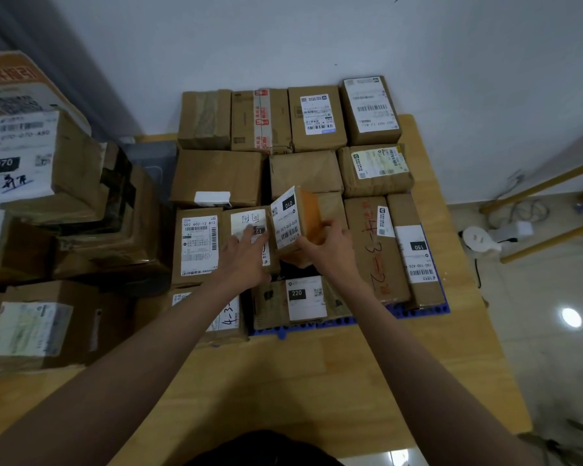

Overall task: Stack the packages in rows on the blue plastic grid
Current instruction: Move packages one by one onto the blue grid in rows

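Note:
Rows of brown cardboard packages cover the blue plastic grid point(418, 312), whose edge shows at the front and right. My right hand point(327, 245) grips a small box with a white "010" label point(288, 218), tilted up on edge over a gap in the middle of the third row. My left hand point(246, 253) lies with straight fingers on the neighbouring package with a white label point(249, 223). A package marked "220" point(303, 297) lies in the front row, just below the hands.
The grid sits on a wooden table point(317, 381) against a white wall. A pile of larger cardboard boxes point(64, 196) stands at the left, some stacked. Tiled floor, cables and wooden legs point(546, 186) lie off the table's right edge.

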